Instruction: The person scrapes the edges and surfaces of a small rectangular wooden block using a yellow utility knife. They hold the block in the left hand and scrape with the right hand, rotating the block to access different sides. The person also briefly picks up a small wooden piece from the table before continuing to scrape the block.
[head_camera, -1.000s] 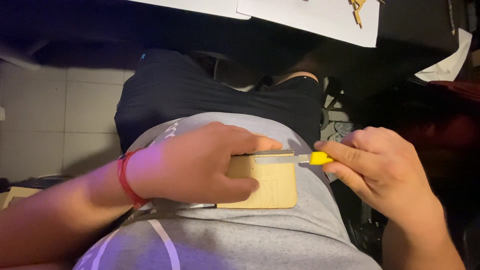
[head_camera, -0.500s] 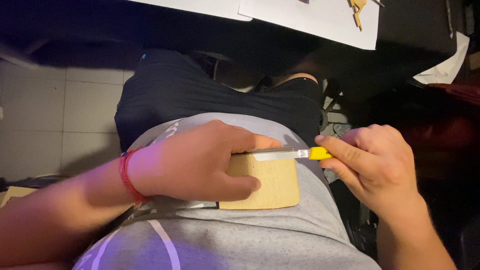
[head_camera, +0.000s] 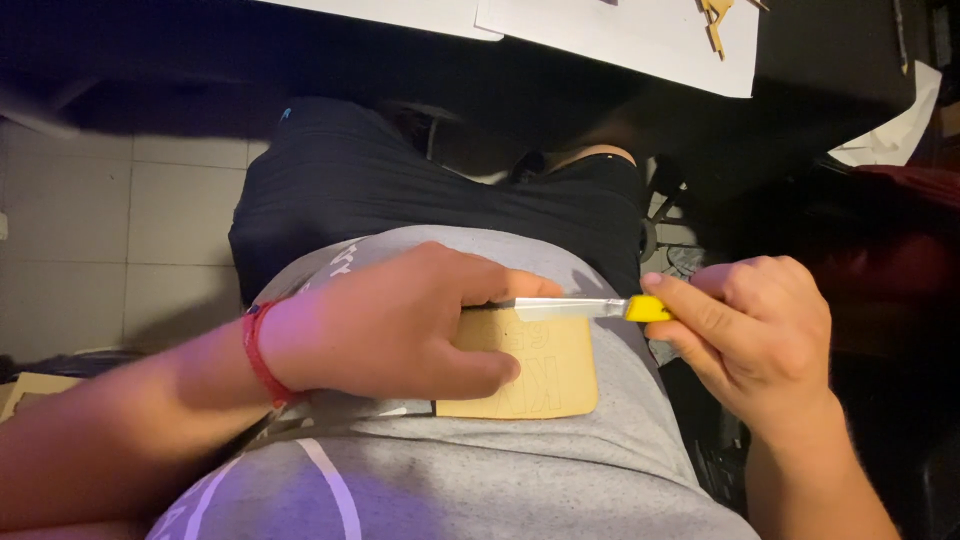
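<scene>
Under dark desk, left hand (head_camera: 390, 325) pins tan card (head_camera: 545, 365); right hand (head_camera: 750, 335) holds knife (head_camera: 590, 308).

Single view only, from a camera worn on the head. Looks steeply down along the torso onto the lap, at close range. Frames the left hand (head_camera: 400, 325) and right hand (head_camera: 750, 330) in the middle, over the grey shirt (head_camera: 520, 470) and black shorts (head_camera: 400, 190). Takes in the tiled floor (head_camera: 120, 230) at left and the edge of white paper sheets (head_camera: 630, 35) along the top. No second view to overlap with.
</scene>
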